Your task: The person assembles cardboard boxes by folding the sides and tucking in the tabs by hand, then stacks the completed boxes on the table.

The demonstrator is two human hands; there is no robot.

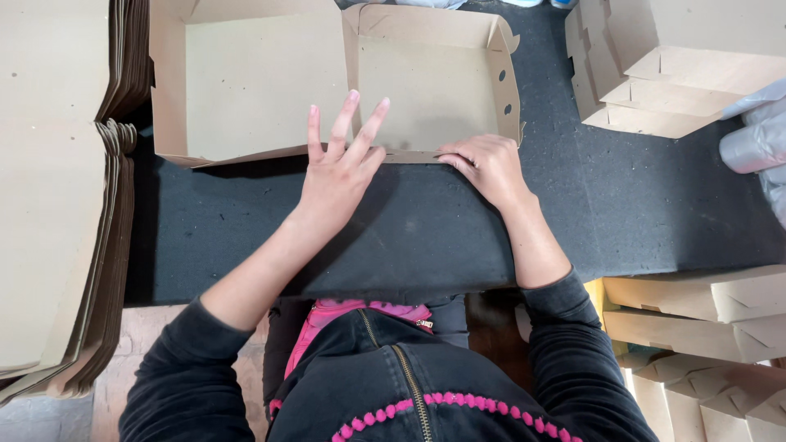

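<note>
A: Left hand (336, 176), what's the hold?
B: No hold. It lies flat with fingers spread, grasping nothing, fingertips over the near wall of the cardboard box (336, 82), likely pinning it so it can't slide.
A: Right hand (485, 164)?
B: Fingers curled, pressed onto the same near edge just right of the left hand, seemingly creasing the flap; closed on nothing I can see.
A: Around them?
B: Flat sheets (57, 188) far left, folded boxes (704, 69) far right, dark mat (409, 229) beneath

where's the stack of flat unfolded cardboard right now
In the head view the stack of flat cardboard sheets sits at the far left edge of the dark mat, beside the open box and left of the left hand.
</note>
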